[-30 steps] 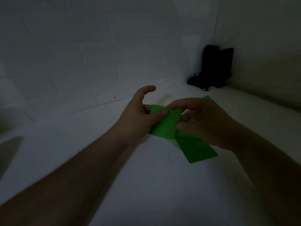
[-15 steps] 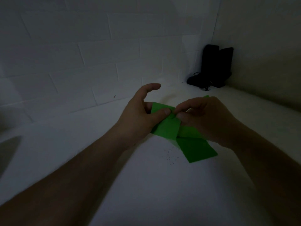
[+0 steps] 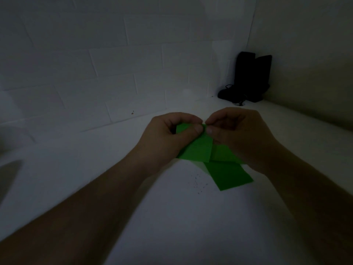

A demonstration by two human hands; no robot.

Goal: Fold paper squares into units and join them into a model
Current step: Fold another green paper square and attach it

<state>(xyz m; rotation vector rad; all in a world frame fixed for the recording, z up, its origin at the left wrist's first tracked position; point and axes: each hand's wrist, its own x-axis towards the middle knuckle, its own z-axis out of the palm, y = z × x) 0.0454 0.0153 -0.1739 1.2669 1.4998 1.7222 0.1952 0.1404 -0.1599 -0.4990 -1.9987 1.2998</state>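
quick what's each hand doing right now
Left hand: closed, pinching the top edge of the green paper.
Right hand: closed, pinching the same paper right beside the left.

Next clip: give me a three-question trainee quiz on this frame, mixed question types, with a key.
1. True or false: both hands pinch the green paper near its far edge.
2. Multiple choice: where does the free green strip lie? A) on the white surface, nearer the person than the hands; B) against the tiled wall; C) on top of the black object.
3. Fill in: the black object stands in the far ____ where the two walls meet.

Key:
1. True: the left hand and right hand pinch it with thumbs and fingertips almost touching.
2. A.
3. Corner.
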